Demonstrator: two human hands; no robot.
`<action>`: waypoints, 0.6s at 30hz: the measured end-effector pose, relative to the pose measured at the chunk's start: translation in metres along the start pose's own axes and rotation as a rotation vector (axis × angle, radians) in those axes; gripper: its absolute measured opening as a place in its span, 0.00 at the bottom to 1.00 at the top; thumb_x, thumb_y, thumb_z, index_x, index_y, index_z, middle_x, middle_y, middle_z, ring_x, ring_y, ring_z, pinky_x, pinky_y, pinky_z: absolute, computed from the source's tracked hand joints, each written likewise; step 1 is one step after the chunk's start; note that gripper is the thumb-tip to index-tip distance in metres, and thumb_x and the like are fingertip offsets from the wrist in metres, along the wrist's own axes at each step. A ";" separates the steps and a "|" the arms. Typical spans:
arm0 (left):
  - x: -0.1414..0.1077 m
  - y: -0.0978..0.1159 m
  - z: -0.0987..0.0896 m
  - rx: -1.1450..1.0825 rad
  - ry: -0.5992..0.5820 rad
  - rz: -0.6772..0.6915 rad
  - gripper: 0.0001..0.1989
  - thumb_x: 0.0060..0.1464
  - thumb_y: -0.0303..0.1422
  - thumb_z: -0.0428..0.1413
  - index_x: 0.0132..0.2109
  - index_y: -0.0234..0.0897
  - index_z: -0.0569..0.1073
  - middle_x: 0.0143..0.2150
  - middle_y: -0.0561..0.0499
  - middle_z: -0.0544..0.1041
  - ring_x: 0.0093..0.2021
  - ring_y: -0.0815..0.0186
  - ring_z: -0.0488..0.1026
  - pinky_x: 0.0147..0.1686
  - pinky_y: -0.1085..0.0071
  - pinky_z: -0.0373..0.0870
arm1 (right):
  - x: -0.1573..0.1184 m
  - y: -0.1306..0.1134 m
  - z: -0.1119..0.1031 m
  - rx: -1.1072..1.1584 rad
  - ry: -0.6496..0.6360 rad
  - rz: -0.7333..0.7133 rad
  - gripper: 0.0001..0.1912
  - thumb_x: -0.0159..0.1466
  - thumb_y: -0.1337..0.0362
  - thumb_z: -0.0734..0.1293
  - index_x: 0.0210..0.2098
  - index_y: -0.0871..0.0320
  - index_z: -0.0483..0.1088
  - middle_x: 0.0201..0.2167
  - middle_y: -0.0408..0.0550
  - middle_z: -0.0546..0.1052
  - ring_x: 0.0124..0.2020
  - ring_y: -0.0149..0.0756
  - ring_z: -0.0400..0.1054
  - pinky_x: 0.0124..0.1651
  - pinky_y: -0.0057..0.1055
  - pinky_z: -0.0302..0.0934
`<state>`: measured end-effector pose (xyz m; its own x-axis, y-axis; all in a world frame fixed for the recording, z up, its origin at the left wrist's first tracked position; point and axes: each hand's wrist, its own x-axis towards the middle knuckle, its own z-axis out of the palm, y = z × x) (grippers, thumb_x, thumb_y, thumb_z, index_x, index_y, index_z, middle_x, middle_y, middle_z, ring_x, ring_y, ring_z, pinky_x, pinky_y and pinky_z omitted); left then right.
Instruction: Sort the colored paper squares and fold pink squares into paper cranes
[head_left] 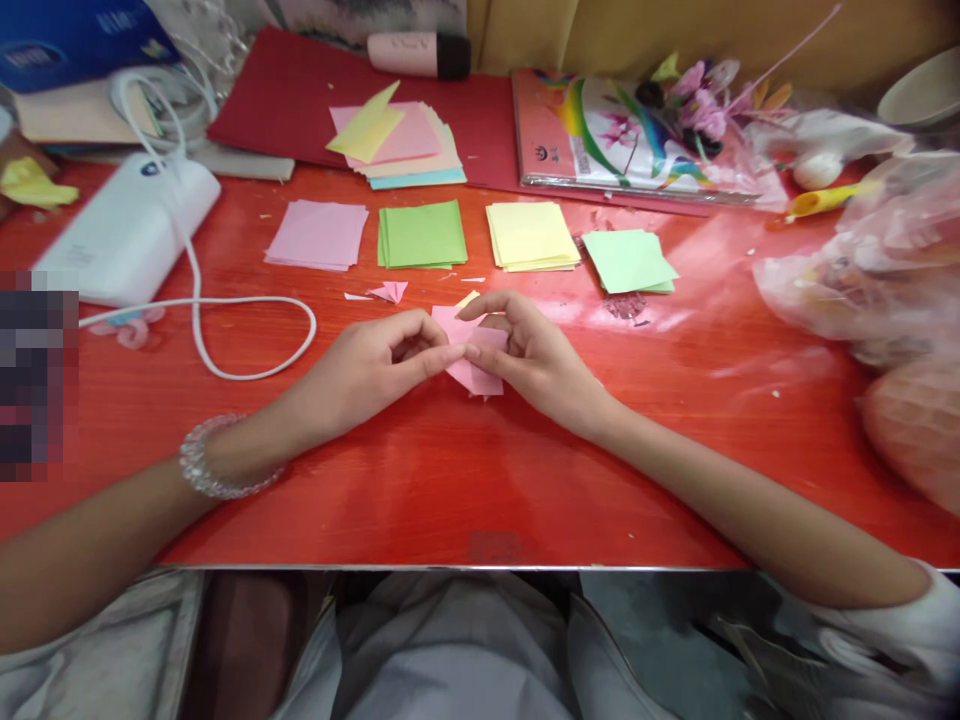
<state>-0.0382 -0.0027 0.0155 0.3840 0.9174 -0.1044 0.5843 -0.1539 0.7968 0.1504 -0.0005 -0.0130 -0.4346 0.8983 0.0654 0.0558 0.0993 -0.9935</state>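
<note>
Between my two hands is a small pink sheet of paper (487,376) with crease lines, held just over the red table. My left hand (390,355) pinches its left edge between thumb and fingers; a clear beaded bracelet circles that wrist. My right hand (529,355) grips the paper from the right, thumb on top and index finger arched above it. Both thumb tips nearly meet at the middle of the sheet. A bit of yellow paper (468,299) shows just behind it. Beyond my left hand lies a small folded pink piece (391,292).
Stacks of paper squares stand in a row: pink (318,235), green (422,235), yellow (532,236) and mint (628,260). A white power bank (142,230) with a looping cable (255,300) lies left. Plastic bags (840,290) crowd the right. A colourful packet (615,140) lies behind.
</note>
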 end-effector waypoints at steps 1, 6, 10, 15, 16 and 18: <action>0.000 -0.001 0.001 0.001 0.001 0.016 0.12 0.56 0.40 0.53 0.31 0.37 0.70 0.23 0.58 0.65 0.23 0.74 0.59 0.25 0.76 0.56 | 0.000 -0.001 0.000 -0.002 0.000 0.012 0.10 0.64 0.62 0.63 0.44 0.56 0.62 0.29 0.40 0.66 0.25 0.24 0.61 0.26 0.22 0.57; -0.002 -0.001 0.001 -0.055 0.076 0.035 0.11 0.56 0.39 0.53 0.32 0.36 0.69 0.25 0.57 0.66 0.23 0.74 0.59 0.25 0.76 0.56 | -0.001 -0.006 0.004 0.165 -0.016 0.104 0.21 0.59 0.57 0.68 0.48 0.56 0.59 0.29 0.40 0.72 0.28 0.29 0.71 0.30 0.26 0.66; -0.003 0.001 0.000 -0.117 0.104 0.039 0.10 0.55 0.37 0.54 0.31 0.36 0.69 0.25 0.57 0.66 0.23 0.74 0.60 0.24 0.76 0.57 | -0.002 -0.007 0.005 0.147 -0.049 0.161 0.18 0.56 0.53 0.70 0.36 0.61 0.65 0.26 0.43 0.73 0.26 0.31 0.72 0.29 0.27 0.68; -0.002 0.000 -0.001 -0.138 0.026 0.033 0.08 0.53 0.36 0.56 0.31 0.36 0.70 0.26 0.56 0.67 0.24 0.75 0.61 0.24 0.77 0.58 | -0.003 -0.008 0.003 0.074 -0.057 0.136 0.17 0.59 0.52 0.67 0.30 0.63 0.67 0.24 0.44 0.73 0.25 0.30 0.72 0.27 0.25 0.66; -0.001 -0.001 -0.001 -0.162 0.015 0.027 0.07 0.53 0.35 0.56 0.32 0.36 0.70 0.27 0.56 0.68 0.24 0.75 0.62 0.24 0.77 0.58 | -0.003 -0.008 0.002 0.080 -0.065 0.126 0.17 0.59 0.52 0.67 0.30 0.63 0.68 0.24 0.44 0.73 0.25 0.30 0.72 0.28 0.25 0.67; -0.001 -0.001 -0.002 -0.215 -0.005 0.017 0.07 0.54 0.35 0.55 0.33 0.36 0.70 0.26 0.56 0.68 0.24 0.75 0.62 0.24 0.78 0.59 | -0.003 -0.008 0.002 0.091 -0.079 0.117 0.17 0.59 0.53 0.67 0.29 0.63 0.68 0.24 0.43 0.72 0.25 0.29 0.72 0.28 0.25 0.67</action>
<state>-0.0406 -0.0025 0.0157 0.3964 0.9134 -0.0925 0.4121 -0.0870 0.9070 0.1495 -0.0045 -0.0056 -0.4990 0.8648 -0.0554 0.0304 -0.0464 -0.9985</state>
